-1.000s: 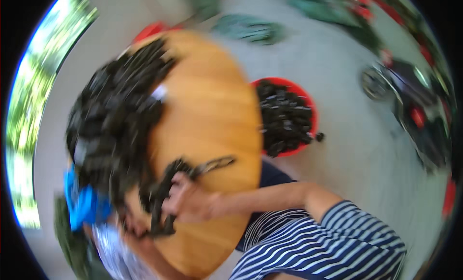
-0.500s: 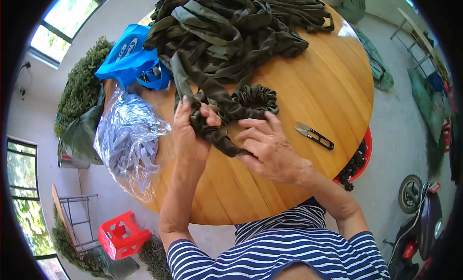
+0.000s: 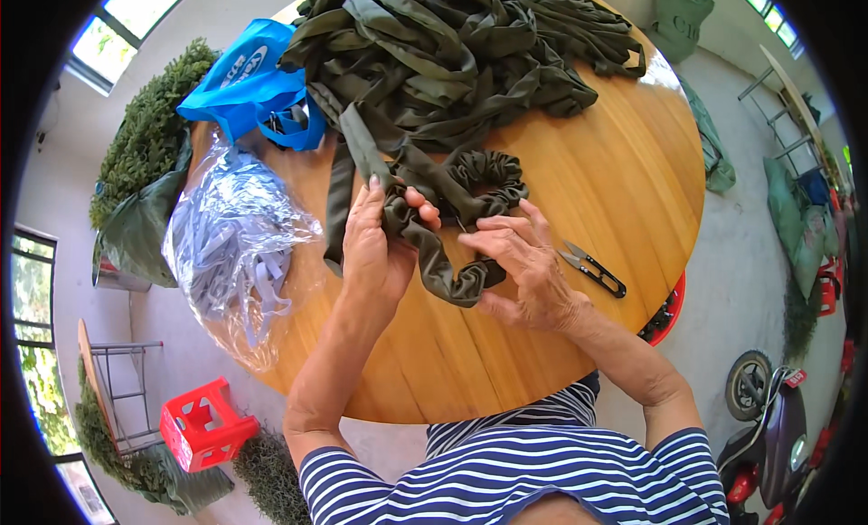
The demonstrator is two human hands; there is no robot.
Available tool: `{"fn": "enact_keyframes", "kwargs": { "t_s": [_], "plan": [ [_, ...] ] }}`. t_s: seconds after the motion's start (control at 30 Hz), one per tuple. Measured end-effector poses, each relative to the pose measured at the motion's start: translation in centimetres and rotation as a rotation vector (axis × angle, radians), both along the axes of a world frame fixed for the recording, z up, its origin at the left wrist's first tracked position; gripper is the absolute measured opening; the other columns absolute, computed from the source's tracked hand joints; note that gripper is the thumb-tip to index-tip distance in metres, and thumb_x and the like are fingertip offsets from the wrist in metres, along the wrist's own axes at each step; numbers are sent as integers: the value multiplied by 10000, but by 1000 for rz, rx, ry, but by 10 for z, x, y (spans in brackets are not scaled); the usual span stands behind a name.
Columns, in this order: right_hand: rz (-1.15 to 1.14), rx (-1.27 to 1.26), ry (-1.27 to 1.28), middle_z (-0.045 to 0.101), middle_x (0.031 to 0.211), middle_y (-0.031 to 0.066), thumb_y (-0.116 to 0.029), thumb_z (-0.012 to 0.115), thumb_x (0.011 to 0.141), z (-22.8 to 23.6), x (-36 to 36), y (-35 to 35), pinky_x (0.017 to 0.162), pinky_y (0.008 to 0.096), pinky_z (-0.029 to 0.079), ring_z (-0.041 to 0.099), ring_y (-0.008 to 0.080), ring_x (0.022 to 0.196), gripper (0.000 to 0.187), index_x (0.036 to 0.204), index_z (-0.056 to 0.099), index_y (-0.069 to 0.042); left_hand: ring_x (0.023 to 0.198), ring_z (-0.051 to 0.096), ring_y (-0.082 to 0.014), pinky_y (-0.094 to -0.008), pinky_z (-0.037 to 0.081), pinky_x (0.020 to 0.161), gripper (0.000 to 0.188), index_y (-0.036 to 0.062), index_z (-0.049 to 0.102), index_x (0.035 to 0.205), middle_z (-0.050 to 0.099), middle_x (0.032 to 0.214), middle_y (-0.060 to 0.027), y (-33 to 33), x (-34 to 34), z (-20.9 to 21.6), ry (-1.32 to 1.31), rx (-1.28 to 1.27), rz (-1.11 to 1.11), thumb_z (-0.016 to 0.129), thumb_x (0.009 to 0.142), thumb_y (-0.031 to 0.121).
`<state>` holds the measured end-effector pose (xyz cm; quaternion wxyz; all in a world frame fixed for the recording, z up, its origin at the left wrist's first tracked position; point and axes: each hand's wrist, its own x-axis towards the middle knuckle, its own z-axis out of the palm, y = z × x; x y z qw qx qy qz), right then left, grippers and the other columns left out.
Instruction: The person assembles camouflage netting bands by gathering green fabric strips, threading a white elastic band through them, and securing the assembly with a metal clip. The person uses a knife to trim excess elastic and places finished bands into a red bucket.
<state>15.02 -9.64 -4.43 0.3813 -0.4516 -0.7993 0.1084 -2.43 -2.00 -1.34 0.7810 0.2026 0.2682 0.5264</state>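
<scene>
A round wooden table (image 3: 579,199) is spread across the middle of the view. Its far side is covered by a heap of dark olive fabric (image 3: 434,55), loosely tangled. At the left edge, a clear plastic bag (image 3: 240,245) is seen, filled with pale strips, and just beyond it a blue bag (image 3: 240,82) is set. The gathered olive strip (image 3: 438,276) is held above the near half of the table, between both hands, its lower part sagging in a bend. It is gripped by the left hand (image 3: 378,245), whose thumb and fingers are closed around it. The right hand (image 3: 529,267) is half curled, thumb and fingers spread about the bend (whether the cloth is pinched there cannot be told). Near that hand, black-handled snips (image 3: 597,272) are laid on the wood.
</scene>
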Motion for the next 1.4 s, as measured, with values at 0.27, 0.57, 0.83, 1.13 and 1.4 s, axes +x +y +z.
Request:
{"fn": "enact_keyframes", "kwargs": {
  "t_s": [0.27,0.57,0.83,1.13,1.4],
  "plan": [
    [-852,627,679,532,1041,123,-285,549,845,-2,116,-49,897,351,363,488,184,1005,388,1051,483,38,656,508,-207,-346,443,625,210,53,477,919,522,730,-76,9,-9,-25,-12,-12,-66,455,904,261],
    [-294,-249,1873,572,1092,75,-288,511,871,-66,120,-97,838,296,448,555,176,972,405,1158,481,-5,692,512,-213,-349,438,654,203,47,485,937,526,769,-84,14,-14,-32,58,103,-145,435,909,242],
    [-296,-357,1677,562,1110,106,-264,548,844,-84,142,-95,841,318,455,554,177,984,411,1149,487,5,691,522,-228,-364,452,667,196,61,481,940,530,778,-93,34,-11,-52,116,186,-194,401,914,238],
    [-255,-382,1734,568,1074,111,-228,580,824,-78,138,-102,817,341,473,563,192,959,409,1136,481,17,730,517,-212,-360,459,701,207,50,479,943,515,809,-76,30,-11,-55,137,246,-274,378,914,228],
    [-267,-376,1733,568,1076,106,-226,583,822,-76,136,-101,829,337,463,557,187,962,411,1140,482,13,718,515,-202,-352,458,673,216,55,474,976,514,809,-73,31,-14,-56,162,282,-291,392,912,245]
  ]
}}
